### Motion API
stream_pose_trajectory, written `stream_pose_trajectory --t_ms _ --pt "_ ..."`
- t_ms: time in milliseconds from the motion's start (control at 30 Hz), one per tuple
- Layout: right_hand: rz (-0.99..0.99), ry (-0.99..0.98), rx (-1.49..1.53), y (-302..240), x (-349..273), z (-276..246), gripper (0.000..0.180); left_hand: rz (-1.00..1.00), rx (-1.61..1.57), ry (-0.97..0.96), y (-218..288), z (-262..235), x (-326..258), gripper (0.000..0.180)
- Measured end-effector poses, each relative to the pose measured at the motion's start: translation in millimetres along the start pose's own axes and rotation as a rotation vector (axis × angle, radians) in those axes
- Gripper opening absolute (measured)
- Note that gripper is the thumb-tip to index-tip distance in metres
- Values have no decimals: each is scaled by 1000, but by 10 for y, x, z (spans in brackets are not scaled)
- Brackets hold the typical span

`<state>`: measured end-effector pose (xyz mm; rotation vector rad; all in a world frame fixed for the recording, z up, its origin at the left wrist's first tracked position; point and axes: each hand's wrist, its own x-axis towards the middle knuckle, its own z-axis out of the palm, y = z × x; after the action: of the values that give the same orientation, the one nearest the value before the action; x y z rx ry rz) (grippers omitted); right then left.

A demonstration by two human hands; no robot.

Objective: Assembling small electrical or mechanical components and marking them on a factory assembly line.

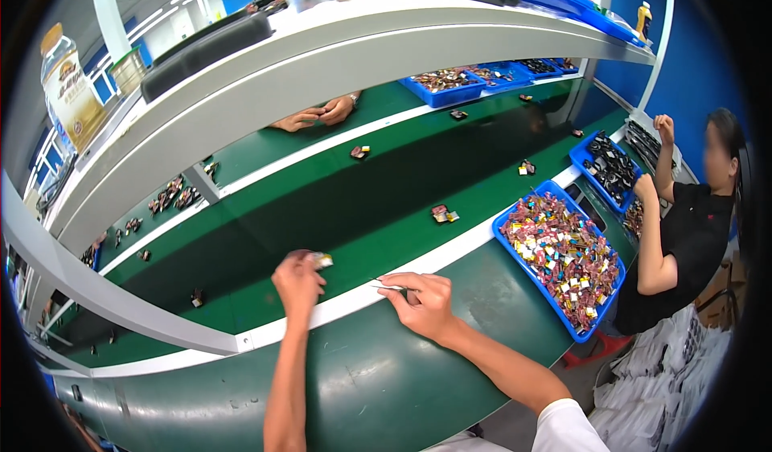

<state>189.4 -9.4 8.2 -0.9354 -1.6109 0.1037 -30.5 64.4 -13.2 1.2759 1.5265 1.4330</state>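
Note:
My left hand (297, 287) is over the near side of the green conveyor belt (269, 227), slightly smeared by motion. Its fingers are curled, and a small part with a white and yellow label (322, 260) is at the fingertips. To the right, above the white rail (470, 243), my right hand (424, 301) is closed in a pinch on tweezers (378, 284), whose thin metal tips point left. The rest of the tweezers is hidden by the fingers. Another small reddish part with a label (443, 214) lies on the belt beyond my right hand.
A blue tray (505, 247) heaped with small labelled parts stands right of my right arm. A co-worker (683, 227) sits beyond it, beside a blue tray of black parts (615, 170). Another person's hands (318, 114) rest across the belt. A grey shelf (322, 54) spans overhead.

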Motion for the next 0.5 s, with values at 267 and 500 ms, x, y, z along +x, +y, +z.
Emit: stream_pose_trajectory --t_ms 267,500 --pt "108 13 9 132 -74 12 12 291 1041 309 39 -261 563 19" --pt "115 -57 -21 154 -108 -16 10 107 311 -693 566 1148 644 23"
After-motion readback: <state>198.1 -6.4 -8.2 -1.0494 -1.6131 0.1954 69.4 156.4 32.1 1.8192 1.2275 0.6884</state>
